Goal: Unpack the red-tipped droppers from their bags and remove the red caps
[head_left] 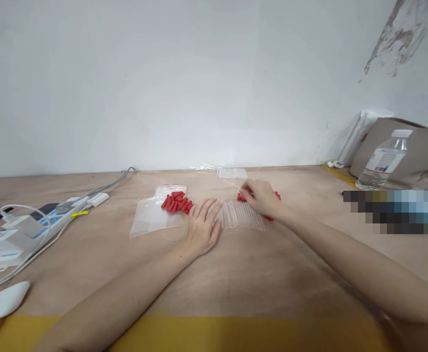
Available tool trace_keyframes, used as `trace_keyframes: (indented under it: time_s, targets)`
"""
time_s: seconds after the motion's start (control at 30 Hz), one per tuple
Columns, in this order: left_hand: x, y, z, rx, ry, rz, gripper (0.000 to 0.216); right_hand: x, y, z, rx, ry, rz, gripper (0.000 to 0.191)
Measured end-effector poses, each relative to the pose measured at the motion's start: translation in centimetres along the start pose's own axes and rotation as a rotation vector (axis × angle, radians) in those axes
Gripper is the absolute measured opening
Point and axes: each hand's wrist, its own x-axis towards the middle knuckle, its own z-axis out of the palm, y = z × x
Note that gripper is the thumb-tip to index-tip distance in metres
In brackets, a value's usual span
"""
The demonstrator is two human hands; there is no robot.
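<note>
My left hand [203, 226] lies flat on the wooden table [236, 278], fingers spread, its tips touching the left end of a row of clear plastic tubes [240, 216]. A heap of red caps [177, 201] sits on a clear plastic bag [154, 213] just left of that hand. My right hand [261, 197] is curled over the far side of the tubes, fingers pinched together beside more red caps [241, 198]; a thin clear tube seems to stick out from the pinch, but I cannot make it out for certain.
A power strip [54, 211] with plugs and cables lies at the left. A second small clear bag [232, 172] rests near the wall. A water bottle [381, 161] and a cardboard box [419, 146] stand at the right. A white object [3, 303] lies at the lower left.
</note>
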Motion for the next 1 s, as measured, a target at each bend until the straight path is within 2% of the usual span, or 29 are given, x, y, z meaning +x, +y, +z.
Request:
trace_keyframes:
  time_s: [0.1,0.17,0.27,0.5,0.63,1.0]
  targets:
    - [0.1,0.5,0.1,0.063,0.019,0.112,0.039,-4.9,-0.8,0.8,-0.006,0.061,-0.287,0.017]
    - [0.1,0.8,0.4,0.070,-0.005,0.196,0.031,-7.1,-1.0,1.5,0.003,0.118,-0.392,0.017]
    - [-0.1,0.9,0.7,0.054,-0.016,0.255,0.016,-8.3,-1.2,2.4,0.003,0.183,-0.477,0.017]
    - [-0.1,0.8,0.6,0.057,-0.007,0.237,0.014,-7.7,-0.9,3.2,-0.082,0.276,-0.460,0.018]
    - [0.2,1.1,0.9,0.111,-0.020,0.300,0.017,-7.7,-0.8,3.8,-0.071,0.302,-0.483,0.017]
    - [0.7,0.5,0.6,-0.006,-0.162,0.371,0.019,-7.5,0.2,4.1,-0.115,0.262,-0.644,0.013]
